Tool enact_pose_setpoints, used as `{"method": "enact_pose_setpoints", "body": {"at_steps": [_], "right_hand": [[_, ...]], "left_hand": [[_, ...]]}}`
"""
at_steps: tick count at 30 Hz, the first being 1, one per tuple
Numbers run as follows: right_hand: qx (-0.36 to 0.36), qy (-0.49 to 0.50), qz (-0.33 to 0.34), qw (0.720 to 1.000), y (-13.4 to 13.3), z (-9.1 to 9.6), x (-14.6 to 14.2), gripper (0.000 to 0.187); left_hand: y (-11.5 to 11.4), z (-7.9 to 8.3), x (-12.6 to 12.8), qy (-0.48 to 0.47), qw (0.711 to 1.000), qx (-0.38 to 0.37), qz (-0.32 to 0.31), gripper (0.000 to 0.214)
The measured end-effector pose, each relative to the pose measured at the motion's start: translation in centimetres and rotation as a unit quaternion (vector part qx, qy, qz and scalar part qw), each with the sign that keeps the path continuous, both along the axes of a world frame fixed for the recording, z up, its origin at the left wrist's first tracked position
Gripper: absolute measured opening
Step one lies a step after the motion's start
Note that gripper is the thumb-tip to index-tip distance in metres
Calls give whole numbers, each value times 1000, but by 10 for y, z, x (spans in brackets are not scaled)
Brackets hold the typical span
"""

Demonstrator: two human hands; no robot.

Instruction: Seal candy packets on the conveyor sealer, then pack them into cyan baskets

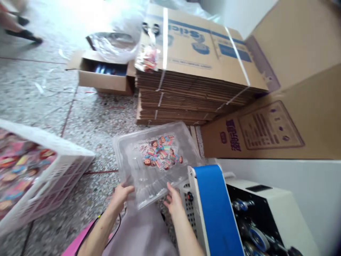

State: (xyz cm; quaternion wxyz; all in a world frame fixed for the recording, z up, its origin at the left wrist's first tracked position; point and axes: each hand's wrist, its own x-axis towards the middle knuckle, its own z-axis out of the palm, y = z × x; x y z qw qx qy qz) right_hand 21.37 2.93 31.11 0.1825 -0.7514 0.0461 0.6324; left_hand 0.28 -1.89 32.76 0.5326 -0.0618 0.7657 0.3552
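A clear plastic bin (125, 149) is in front of me, its near edge between my two hands. Several small clear packets with printed cartoon figures (161, 153) are in a loose pile inside it. My left hand (123, 193) grips the bin's near left corner, thumb over the rim and the other fingers mostly hidden. At the near right edge, my right hand (173, 202) has its thumb on the rim and its fingers curled beneath. Just right of that hand stands a machine with a blue conveyor belt (217, 209), close beside the bin.
A white slatted crate (77, 156) full of colourful packets stands at the left. Strapped flat cardboard boxes (186, 46) are stacked beyond the bin. An opened carton (103, 80) sits on the speckled floor. A large carton (266, 128) lines the right wall. A person's foot (26, 35) shows far left.
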Motion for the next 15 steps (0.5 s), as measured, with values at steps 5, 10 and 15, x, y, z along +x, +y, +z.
{"method": "enact_pose_setpoints", "body": {"at_steps": [5, 10, 15], "right_hand": [[14, 129, -10, 992, -21, 11, -21, 66], [38, 183, 63, 980, -47, 24, -11, 77], [-17, 179, 129, 975, -79, 40, -3, 82]], "left_hand": [[-54, 44, -14, 1, 999, 42, 10, 77], [-203, 56, 16, -69, 995, 54, 45, 57], [-350, 49, 30, 63, 953, -278, 105, 28]]}}
